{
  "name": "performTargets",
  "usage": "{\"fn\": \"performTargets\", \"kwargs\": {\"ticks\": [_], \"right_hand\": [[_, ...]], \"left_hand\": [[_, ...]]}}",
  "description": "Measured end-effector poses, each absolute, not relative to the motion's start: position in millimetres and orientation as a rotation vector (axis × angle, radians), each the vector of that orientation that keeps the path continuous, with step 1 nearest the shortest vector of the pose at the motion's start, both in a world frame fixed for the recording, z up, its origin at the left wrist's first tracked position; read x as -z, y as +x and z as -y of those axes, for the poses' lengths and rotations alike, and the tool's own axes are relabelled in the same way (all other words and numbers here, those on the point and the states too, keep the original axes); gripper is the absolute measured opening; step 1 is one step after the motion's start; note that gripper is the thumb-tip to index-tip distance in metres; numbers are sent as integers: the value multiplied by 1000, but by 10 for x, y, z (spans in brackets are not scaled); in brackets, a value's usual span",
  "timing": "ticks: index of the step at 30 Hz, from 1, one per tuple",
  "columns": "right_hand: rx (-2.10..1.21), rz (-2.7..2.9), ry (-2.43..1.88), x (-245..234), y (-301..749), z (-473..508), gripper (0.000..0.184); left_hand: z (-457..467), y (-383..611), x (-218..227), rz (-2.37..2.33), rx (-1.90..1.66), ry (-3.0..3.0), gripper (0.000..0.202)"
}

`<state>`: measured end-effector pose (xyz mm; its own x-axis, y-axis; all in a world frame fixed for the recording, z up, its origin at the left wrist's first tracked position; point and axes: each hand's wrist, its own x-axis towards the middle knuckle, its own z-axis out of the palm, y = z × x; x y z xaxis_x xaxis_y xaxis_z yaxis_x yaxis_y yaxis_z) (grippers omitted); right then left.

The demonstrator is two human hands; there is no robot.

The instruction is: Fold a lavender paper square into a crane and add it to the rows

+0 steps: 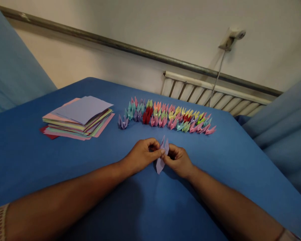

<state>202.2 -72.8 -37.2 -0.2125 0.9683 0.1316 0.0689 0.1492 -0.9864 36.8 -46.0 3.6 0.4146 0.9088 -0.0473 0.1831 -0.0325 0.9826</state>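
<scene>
A lilac folded paper piece (161, 165), shaped like a partly folded origami crane, is pinched between both hands above the blue table. Two narrow points stick up from it and a broader pointed flap hangs below. My left hand (142, 154) grips it from the left, thumb pressed on its middle. From the right, my right hand (179, 160) holds it with thumb and bent fingers. The fingertips behind the paper are hidden. Just beyond the hands stand rows of small folded paper cranes (163, 121) in pink, red, yellow, green, teal and lilac.
A stack of coloured square paper sheets (85, 110) lies at the left, lilac on top. The blue table cover (110, 207) reaches toward the wall. Behind it are a white radiator (190, 90) and a metal rail (140, 52). Blue curtains (286, 134) hang at both sides.
</scene>
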Motion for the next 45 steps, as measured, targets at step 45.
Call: {"fn": "performTargets", "kwargs": {"ticks": [45], "right_hand": [[-762,1754,-1227,374,1990,805,24]], "left_hand": [[436,325,-85,-1036,-891,1425,16]]}}
